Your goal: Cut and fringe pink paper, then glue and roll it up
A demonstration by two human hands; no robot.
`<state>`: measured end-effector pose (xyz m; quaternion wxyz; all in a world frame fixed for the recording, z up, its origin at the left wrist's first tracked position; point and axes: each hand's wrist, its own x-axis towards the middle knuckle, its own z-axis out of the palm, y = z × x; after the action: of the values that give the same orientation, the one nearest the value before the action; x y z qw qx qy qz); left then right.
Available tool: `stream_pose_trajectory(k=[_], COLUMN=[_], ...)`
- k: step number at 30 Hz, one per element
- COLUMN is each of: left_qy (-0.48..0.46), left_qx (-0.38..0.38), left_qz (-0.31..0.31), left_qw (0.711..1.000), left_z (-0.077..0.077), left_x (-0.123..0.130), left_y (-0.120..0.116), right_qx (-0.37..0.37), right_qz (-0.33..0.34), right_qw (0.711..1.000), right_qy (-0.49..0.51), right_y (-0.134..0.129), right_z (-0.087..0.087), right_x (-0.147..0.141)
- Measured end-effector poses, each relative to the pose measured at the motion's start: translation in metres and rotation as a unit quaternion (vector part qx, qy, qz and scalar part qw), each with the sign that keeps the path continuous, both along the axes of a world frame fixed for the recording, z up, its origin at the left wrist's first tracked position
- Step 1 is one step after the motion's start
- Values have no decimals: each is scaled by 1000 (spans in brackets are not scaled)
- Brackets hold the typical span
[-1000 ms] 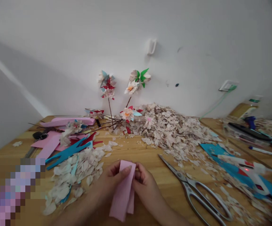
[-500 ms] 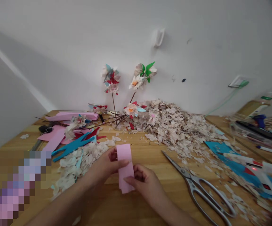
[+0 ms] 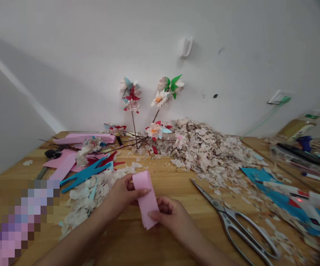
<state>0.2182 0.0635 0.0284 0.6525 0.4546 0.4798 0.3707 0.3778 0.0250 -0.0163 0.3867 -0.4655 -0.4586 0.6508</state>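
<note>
A folded strip of pink paper [image 3: 146,199] is held up between both hands over the wooden table. My left hand [image 3: 125,194] pinches its upper left side, thumb across the front and fingers behind. Lower down, my right hand [image 3: 168,214] grips the right edge near the bottom, thumb on the front. The strip's top is a rounded fold, and its layers show at the lower end. To the right of my right hand lie metal scissors [image 3: 222,210], blades pointing away from me. Loose pale petals [image 3: 99,188] are spread beside my left forearm.
Paper flowers on twigs [image 3: 154,130] stand and lie near the wall, next to a big heap of dried petals [image 3: 204,147]. At right, a glue gun [image 3: 301,199] with a red light rests on blue paper [image 3: 255,173]. Blue cut paper [image 3: 86,173] and pink sheets [image 3: 65,162] lie at left.
The pink strip has tilted, its top shifting left and its fold bulging rounder. My left hand has moved slightly left with it; both hands keep their grip.
</note>
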Motion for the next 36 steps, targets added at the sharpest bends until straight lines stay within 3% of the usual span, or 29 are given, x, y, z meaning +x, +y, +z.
stream_pose_trajectory(k=[12, 18, 28, 36], left_qy=[24, 19, -22, 0], left_qx=[-12, -13, 1, 51], left_qz=[14, 19, 79, 95], left_qw=[1000, 1000, 997, 994], left_z=[0, 1, -2, 8], left_x=[4, 3, -2, -13], left_y=[-1, -1, 4, 10], right_qx=[7, 11, 17, 27], right_qz=[-62, -56, -29, -6], right_qw=[997, 997, 997, 995], right_qy=[-55, -57, -73, -96], right_y=[1, 1, 0, -1], right_z=[9, 6, 3, 8], right_x=[0, 1, 0, 5])
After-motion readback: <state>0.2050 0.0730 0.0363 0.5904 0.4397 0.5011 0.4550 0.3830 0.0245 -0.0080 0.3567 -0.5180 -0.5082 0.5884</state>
